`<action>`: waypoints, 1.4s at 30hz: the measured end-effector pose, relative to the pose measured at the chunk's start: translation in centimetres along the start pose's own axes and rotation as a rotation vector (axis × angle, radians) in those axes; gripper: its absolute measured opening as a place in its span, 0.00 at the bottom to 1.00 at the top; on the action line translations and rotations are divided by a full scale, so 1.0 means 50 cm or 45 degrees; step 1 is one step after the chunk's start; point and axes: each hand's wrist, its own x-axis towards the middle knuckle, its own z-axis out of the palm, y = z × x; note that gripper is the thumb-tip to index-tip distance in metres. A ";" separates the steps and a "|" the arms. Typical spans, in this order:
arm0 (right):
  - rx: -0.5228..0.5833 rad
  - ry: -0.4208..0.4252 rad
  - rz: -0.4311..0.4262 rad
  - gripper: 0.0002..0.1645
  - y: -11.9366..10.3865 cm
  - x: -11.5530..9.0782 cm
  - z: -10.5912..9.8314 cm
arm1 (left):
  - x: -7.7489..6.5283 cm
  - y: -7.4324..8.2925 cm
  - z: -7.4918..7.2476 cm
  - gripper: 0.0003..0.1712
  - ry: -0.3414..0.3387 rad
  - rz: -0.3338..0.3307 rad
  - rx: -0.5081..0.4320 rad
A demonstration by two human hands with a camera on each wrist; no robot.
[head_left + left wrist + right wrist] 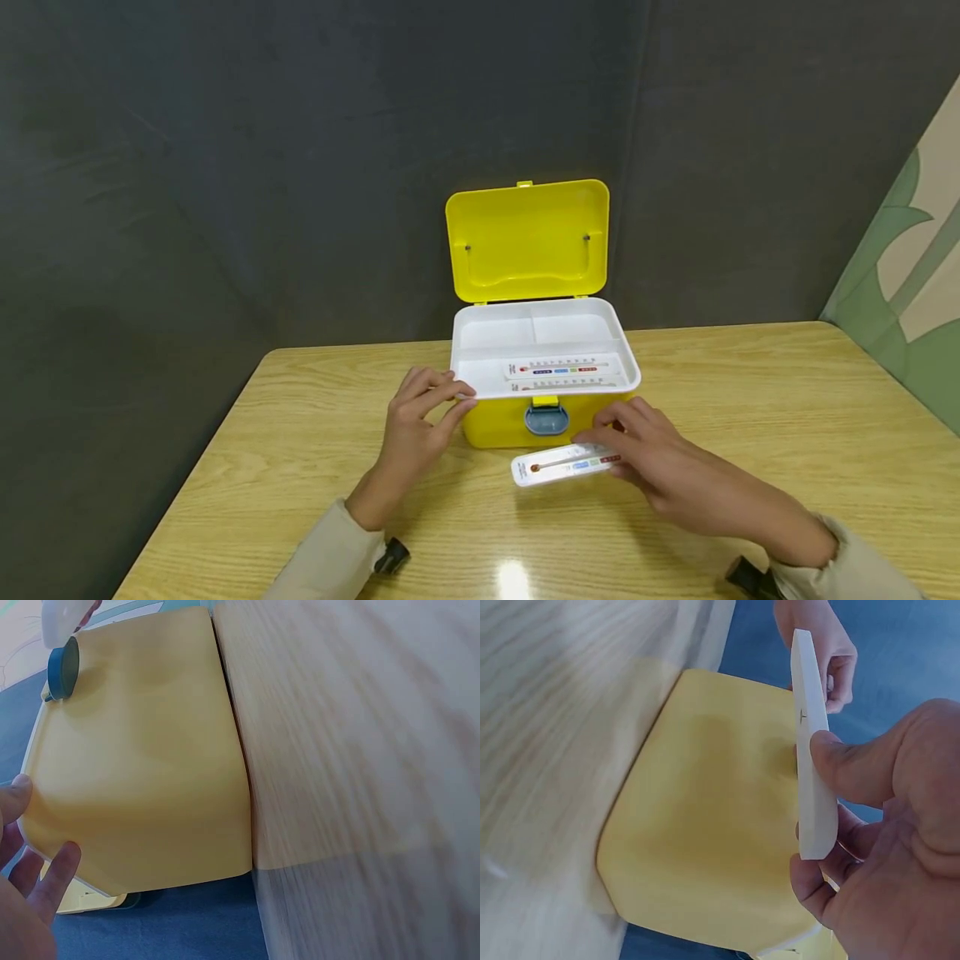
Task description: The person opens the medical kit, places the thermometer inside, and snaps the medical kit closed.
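Note:
A yellow storage box (495,423) stands with its lid (528,242) raised, a white divided tray (491,333) in its top. Two flat white thermometers (561,367) with printed scales lie in the tray's front compartment. My left hand (416,421) holds the box by its front left corner, fingertips at the tray's rim; in the left wrist view its thumb and fingers span that corner. In front of the box my right hand (660,458) pinches another white thermometer (558,467) by its right end, scale side up. Its plain edge (814,765) shows in the right wrist view.
A blue-grey latch (547,419) hangs on the box's front, close behind the held thermometer. The wooden table (300,467) extends to both sides. Behind it rises a dark grey wall (337,167), and a panel with green leaf shapes (900,275) is at the right.

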 end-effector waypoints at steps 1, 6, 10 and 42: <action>0.002 0.007 -0.004 0.32 0.000 0.000 -0.003 | 0.000 0.000 0.001 0.07 0.001 -0.001 -0.001; -0.009 0.047 -0.032 0.33 0.000 0.000 -0.017 | 0.001 -0.002 0.004 0.08 0.007 0.030 -0.014; -0.026 0.041 -0.016 0.31 -0.002 -0.003 -0.029 | 0.002 -0.002 0.007 0.09 0.011 0.052 -0.023; -0.016 0.113 0.066 0.35 0.039 0.066 -0.133 | 0.008 -0.001 0.016 0.09 0.028 0.073 -0.043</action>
